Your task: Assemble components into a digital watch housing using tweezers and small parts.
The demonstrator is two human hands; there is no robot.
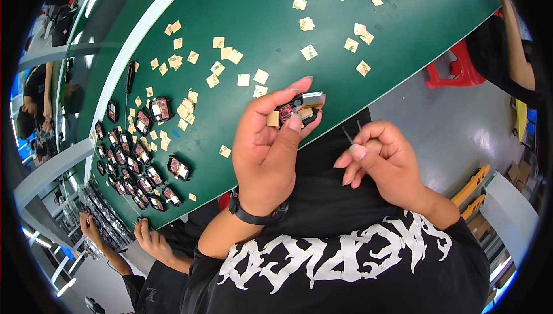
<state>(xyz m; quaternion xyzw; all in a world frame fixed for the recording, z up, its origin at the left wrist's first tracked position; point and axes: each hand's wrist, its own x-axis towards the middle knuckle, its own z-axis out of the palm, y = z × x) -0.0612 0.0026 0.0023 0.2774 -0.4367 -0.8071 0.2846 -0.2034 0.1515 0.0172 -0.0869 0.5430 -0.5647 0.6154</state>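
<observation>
My left hand [262, 153] is closed around a small black device housing [304, 119] above the table's near edge. Inside the housing a red circuit board [286, 111] shows, and a silver battery [312, 99] stands up at its far side. A tan paper square [272, 119] lies against the fingers beside the housing; whether it is stuck on, I cannot tell. To the right, my right hand [383, 161] pinches thin metal tweezers [347, 134], with their tips pointing up and apart from the device.
Several similar devices [160, 109] cluster on the green table [259, 14] at left, near a black pen-like tool [130, 77]. Tan paper squares [309, 52] are scattered across it. Another person's hand [152, 242] is at lower left; a red stool [455, 69] stands at right.
</observation>
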